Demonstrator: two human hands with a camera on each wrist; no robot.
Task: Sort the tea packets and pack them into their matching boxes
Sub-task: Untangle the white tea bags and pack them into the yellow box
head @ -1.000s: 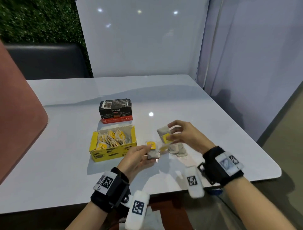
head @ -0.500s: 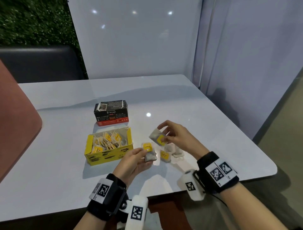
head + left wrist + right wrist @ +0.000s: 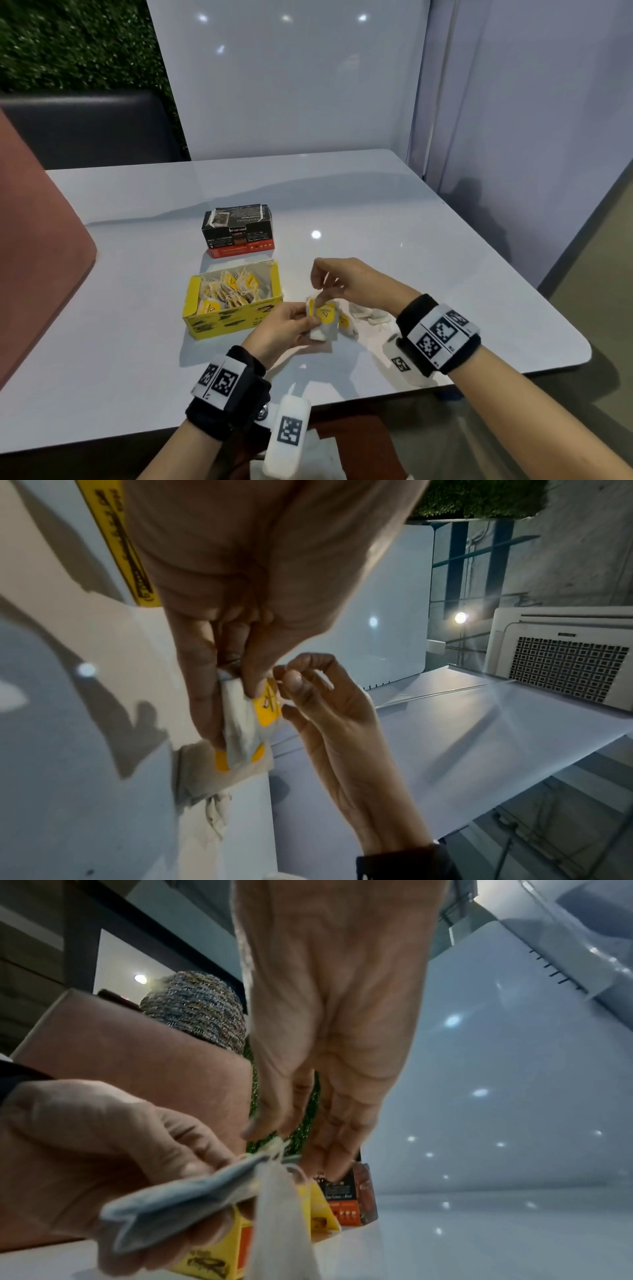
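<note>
We see cool, even light from overhead spots that glare as white dots on the glossy worktop (image 3: pixel 394 219) and the panel behind it. Soft shadows fall toward us under both hands and beside the yellow box (image 3: pixel 233 320). Our head view bends straight edges near its borders. Both wrist views are dimmer and grainy, with the nearest fingers blurred and one lamp flaring.

black box (image 3: pixel 238 230): white print, partly legible "CUP" | red base strip: circled "B" | yellow box (image 3: pixel 233 319): black scrawl, unreadable | wristbands: square code markers only
</note>
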